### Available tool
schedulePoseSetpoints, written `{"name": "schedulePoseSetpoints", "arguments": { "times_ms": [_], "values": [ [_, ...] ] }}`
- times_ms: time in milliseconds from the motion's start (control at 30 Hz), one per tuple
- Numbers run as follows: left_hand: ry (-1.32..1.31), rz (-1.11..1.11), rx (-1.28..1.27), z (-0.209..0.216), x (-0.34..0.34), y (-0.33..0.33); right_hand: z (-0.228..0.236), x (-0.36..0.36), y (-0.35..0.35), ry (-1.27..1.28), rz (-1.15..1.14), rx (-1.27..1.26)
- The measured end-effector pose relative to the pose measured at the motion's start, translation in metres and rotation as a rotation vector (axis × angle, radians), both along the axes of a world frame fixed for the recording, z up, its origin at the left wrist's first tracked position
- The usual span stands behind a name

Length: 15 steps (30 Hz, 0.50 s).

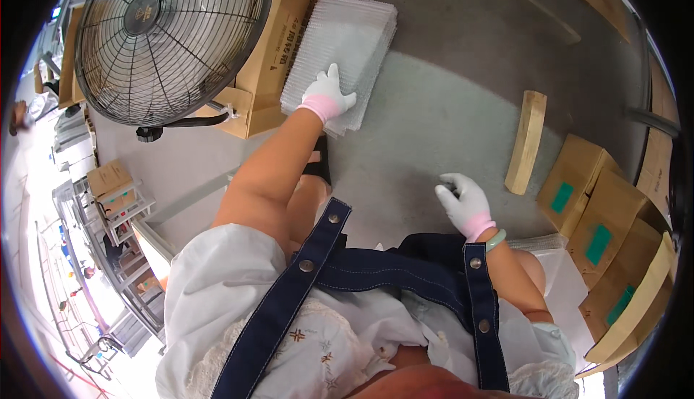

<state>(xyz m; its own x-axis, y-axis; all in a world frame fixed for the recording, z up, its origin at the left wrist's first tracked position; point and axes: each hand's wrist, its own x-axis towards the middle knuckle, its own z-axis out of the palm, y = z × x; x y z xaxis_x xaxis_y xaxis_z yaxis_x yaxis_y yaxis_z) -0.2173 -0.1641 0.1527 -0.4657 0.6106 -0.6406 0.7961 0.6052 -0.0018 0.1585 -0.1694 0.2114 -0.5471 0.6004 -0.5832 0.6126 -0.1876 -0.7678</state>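
Observation:
My left hand [329, 97], in a white glove with a pink cuff, reaches out over a stack of clear ribbed plastic trays [350, 34]. Its fingers are spread and seem to rest on the near part of the stack; whether they press on it I cannot tell. My right hand [464, 202], gloved the same way, hangs over the grey floor, thumb and fingers apart with nothing between them. A pale green bangle [497, 240] circles the right wrist.
A large black caged fan [170, 41] stands at the left, beside a cardboard box [289, 19]. On the right lie a wooden block [526, 142] and several cardboard boxes [571, 175] with green patches. White plastic sheeting [560, 276] lies by my right arm. Shelving [130, 254] lines the far left.

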Motion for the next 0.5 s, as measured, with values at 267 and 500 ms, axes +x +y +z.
{"name": "schedulePoseSetpoints", "arguments": {
  "times_ms": [267, 500],
  "values": [
    [0.038, -0.064, 0.053, -0.005, -0.006, -0.008, -0.006, 0.008, 0.002, -0.026, -0.003, -0.069],
    [0.15, -0.009, -0.058, -0.005, 0.03, 0.005, -0.008, 0.008, 0.003, -0.062, 0.038, -0.087]
  ]
}}
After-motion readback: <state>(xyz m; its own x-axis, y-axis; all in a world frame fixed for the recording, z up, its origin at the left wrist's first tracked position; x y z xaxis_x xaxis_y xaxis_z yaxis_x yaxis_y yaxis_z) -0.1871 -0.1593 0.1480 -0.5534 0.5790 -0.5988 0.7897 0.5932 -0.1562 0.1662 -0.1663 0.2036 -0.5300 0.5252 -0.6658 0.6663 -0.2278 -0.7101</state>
